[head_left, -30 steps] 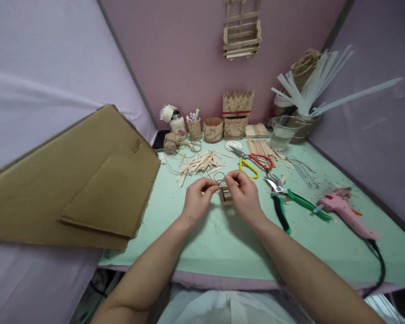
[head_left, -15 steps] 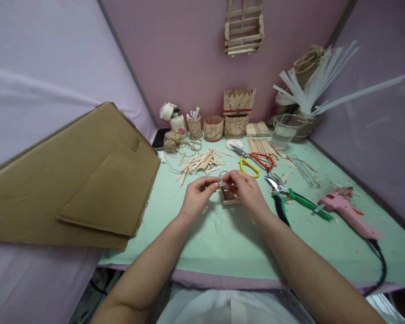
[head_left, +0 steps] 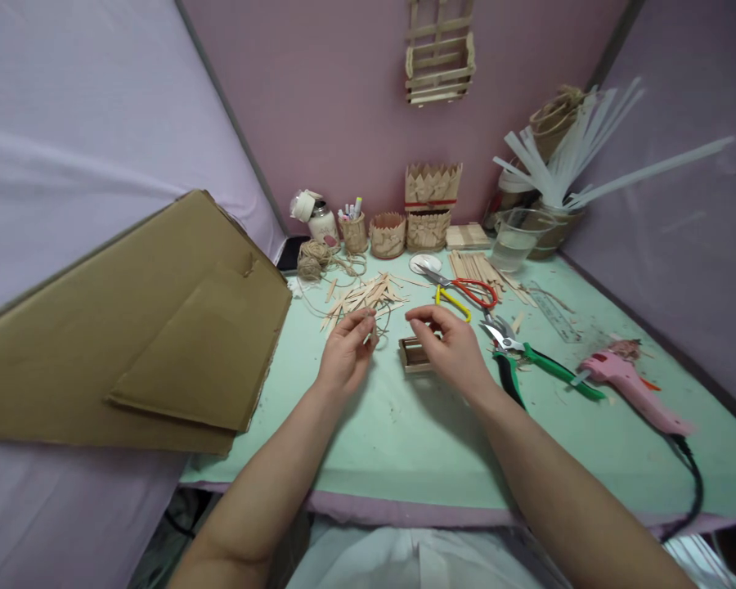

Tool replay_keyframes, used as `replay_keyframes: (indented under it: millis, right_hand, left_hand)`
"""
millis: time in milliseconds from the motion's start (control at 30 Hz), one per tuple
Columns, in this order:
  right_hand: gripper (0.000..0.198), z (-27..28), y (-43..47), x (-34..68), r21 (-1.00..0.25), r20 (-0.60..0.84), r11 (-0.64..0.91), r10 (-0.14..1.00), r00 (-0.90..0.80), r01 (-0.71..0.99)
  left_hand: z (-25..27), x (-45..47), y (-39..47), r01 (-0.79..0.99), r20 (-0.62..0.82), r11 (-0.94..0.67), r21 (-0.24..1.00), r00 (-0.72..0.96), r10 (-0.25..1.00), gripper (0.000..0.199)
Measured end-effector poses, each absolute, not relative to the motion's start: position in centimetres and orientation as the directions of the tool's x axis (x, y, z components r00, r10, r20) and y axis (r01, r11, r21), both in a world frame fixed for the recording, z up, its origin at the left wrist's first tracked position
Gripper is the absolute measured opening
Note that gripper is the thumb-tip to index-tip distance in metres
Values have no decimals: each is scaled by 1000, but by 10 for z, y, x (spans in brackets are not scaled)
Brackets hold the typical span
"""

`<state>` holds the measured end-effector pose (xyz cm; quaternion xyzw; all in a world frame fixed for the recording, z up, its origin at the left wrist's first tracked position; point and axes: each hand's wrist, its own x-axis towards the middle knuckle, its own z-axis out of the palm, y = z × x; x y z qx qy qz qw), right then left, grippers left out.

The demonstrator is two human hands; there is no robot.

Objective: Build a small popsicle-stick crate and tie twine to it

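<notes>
My left hand (head_left: pixel 344 353) is closed in a pinch on a thin piece of twine (head_left: pixel 385 330), whose loop hangs beside the fingertips. My right hand (head_left: pixel 452 345) is apart from it, thumb and forefinger drawn together; whether anything lies between them is too small to see. Just below the right fingers, a small wooden stick frame (head_left: pixel 410 363) rests on the table, partly hidden by that hand. Behind the left hand lies a pile of split wooden sticks (head_left: pixel 368 294).
Scissors (head_left: pixel 475 291) with red and yellow handles, green-handled pruning shears (head_left: pixel 549 366) and a pink glue gun (head_left: pixel 638 388) lie at the right. Cardboard sheets (head_left: pixel 184 343) lean at the left. A twine ball (head_left: pixel 311 260) and a plastic cup of water (head_left: pixel 515 245) stand farther back.
My hands have moved apart. The left has gone left with the twine, while the right stays over the wooden frame, which now shows more.
</notes>
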<state>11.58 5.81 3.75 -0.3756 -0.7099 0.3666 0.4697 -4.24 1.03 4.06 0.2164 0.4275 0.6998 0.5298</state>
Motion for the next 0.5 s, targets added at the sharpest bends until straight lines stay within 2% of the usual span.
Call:
replay_keyframes:
  millis: [133, 233, 367, 500]
  right_hand:
    - [15, 39, 48, 112, -898, 328, 419, 841, -429, 135]
    - [21, 36, 45, 112, -956, 220, 285, 858, -464, 73]
    - [25, 31, 46, 116, -996, 90, 88, 904, -418, -25]
    - [13, 32, 46, 122, -985, 160, 173, 939, -304, 17]
  left_hand:
    - [36, -40, 12, -564, -213, 3, 825, -306, 928, 30]
    - [34, -38, 12, -546, -224, 15, 838, -318, 921, 29]
    - [35, -32, 11, -510, -230, 56, 858, -285, 931, 28]
    - [44, -29, 11, -555, -319, 161, 816, -200, 926, 27]
